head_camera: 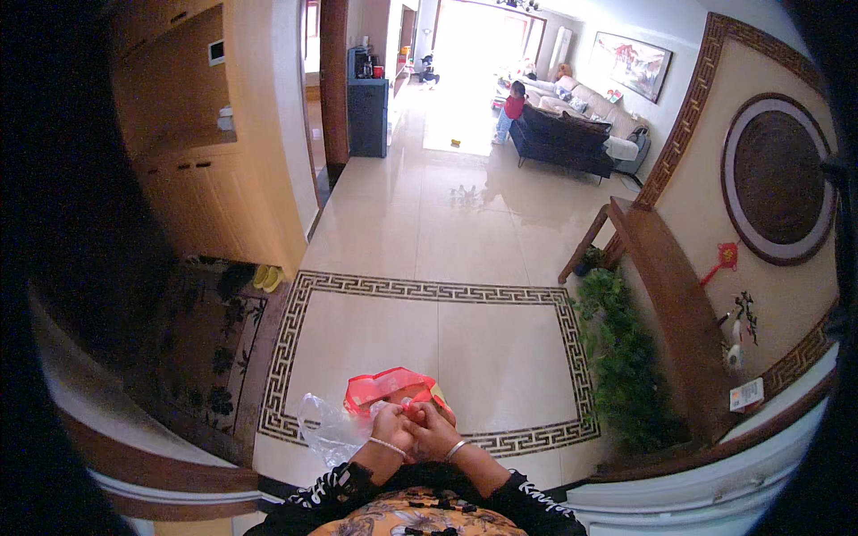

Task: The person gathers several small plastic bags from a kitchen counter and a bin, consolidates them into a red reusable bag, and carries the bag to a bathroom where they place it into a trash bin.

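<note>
My left hand (391, 427) and my right hand (432, 430) meet in front of my body, fingers bent close together. Between their fingertips is the gathered edge of a red plastic bag (377, 388), which bulges out just beyond them; its contents cannot be made out. A crumpled clear plastic bag (328, 429) hangs at the left, running up to my left hand, with a bit of clear film by the fingers. The fingers partly hide where each bag is gripped.
A wooden console table (660, 288) lines the right wall, with green plants (620, 362) beside it. Left stand a wooden cabinet (221, 208), yellow shoes (268, 277) and a dark patterned mat (208, 355). Farther off, a small person (513, 107) stands by a dark sofa (560, 141); a yellow object (456, 142) lies nearby.
</note>
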### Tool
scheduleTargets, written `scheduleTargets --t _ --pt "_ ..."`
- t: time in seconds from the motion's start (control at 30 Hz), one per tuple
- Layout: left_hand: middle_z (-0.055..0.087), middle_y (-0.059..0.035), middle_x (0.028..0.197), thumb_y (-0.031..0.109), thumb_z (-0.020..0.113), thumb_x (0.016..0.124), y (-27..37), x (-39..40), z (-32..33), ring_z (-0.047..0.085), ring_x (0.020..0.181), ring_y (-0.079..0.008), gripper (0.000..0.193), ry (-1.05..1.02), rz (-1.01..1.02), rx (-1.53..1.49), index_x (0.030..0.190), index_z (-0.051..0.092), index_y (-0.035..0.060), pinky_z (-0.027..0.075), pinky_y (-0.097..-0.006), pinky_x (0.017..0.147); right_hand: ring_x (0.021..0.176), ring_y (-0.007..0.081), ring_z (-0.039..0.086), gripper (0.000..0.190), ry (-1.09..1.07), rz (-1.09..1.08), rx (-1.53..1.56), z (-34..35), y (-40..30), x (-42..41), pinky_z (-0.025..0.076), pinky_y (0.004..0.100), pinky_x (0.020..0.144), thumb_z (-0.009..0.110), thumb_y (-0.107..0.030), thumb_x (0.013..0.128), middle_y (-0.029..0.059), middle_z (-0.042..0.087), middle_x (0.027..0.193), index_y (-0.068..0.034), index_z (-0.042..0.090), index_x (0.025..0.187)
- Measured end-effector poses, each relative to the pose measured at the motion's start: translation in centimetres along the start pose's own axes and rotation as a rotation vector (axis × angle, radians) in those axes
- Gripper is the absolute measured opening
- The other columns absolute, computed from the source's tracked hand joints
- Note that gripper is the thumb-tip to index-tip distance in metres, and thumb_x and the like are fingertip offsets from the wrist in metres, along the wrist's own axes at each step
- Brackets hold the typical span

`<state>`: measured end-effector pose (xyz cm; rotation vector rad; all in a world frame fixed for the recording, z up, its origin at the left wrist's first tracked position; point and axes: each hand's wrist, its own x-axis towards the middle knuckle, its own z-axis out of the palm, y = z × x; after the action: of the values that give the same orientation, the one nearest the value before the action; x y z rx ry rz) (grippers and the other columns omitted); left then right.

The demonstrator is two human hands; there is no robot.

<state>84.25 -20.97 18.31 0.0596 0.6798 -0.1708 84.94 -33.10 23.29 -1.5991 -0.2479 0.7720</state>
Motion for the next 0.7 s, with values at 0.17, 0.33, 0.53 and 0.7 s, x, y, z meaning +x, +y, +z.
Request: scheduleTargets --t 0.17,0.33,0.53,0.7 --pt "0.055 -0.0146 0.082 0.010 0.035 0.079 1.3 6.6 7.7 0.056 0.071 -0.0265 0.017 0.044 0.115 0.109 0.086 0.047 0.0000 0.052 -0.0376 0.067 0.091 0.0209 0.058 0.040 0.033 -0.113 -0.294 -6.9 -2.1 8.2 0.046 0.0341 0.081 0.061 -0.027 0.084 0.0107 0.059 0.098 -0.006 0.042 0.112" --pt "0.055 -0.0151 0.081 0.009 0.037 0.075 1.8 12.6 15.4 0.056 0.070 -0.0261 0.021 0.183 0.176 0.120 0.086 0.050 -0.0028 0.052 -0.0341 0.064 0.095 0.0245 0.058 0.042 -0.147 -0.063 -0.418 -14.9 -7.5 14.4 0.046 0.0366 0.080 0.061 -0.027 0.085 0.0156 0.059 0.102 -0.002 0.041 0.112" --pt "0.056 -0.0150 0.083 0.011 0.034 0.082 2.7 20.0 22.9 0.056 0.073 -0.0264 0.020 0.017 0.099 0.004 0.087 0.049 -0.0018 0.051 -0.0359 0.069 0.094 0.0329 0.059 0.043 -0.085 -0.144 -0.553 -22.6 -11.5 21.4 0.045 0.0397 0.079 0.058 -0.035 0.084 0.0205 0.058 0.102 -0.004 0.045 0.110" --pt "0.054 -0.0148 0.085 0.009 0.032 0.082 3.0 28.6 29.2 0.056 0.075 -0.0259 0.022 -0.029 0.074 0.010 0.092 0.048 -0.0033 0.051 -0.0343 0.069 0.100 0.0350 0.056 0.043 0.013 -0.126 -0.485 -30.0 -13.7 27.6 0.045 0.0405 0.085 0.058 -0.034 0.083 0.0206 0.056 0.110 -0.005 0.047 0.111"
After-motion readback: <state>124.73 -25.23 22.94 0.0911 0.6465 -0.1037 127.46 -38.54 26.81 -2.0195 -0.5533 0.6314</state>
